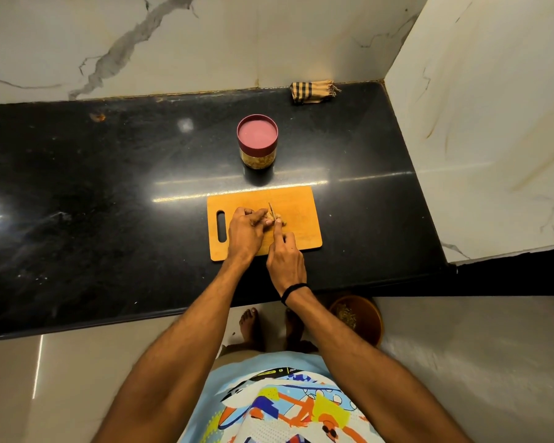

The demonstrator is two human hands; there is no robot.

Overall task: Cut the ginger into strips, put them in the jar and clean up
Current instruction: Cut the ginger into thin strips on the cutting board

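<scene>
Centre of frame: my left hand [245, 231] pinches the ginger [277, 219] on the board [304, 203]. Just right of it, my right hand [285, 260] grips the knife [270, 208], its blade on the ginger. Bare board lies rightward; the jar [257, 140] stands above, apart.

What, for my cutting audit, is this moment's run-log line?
stage: cutting | left hand: holds ginger on board | right hand: grips knife | jar: lidded, behind board

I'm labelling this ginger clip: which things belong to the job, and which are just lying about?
In use: ginger, held by the left hand; knife in the right hand; cutting board; lidded jar.
Lying about: checked cloth; brown bowl; either might serve the clean-up.
</scene>
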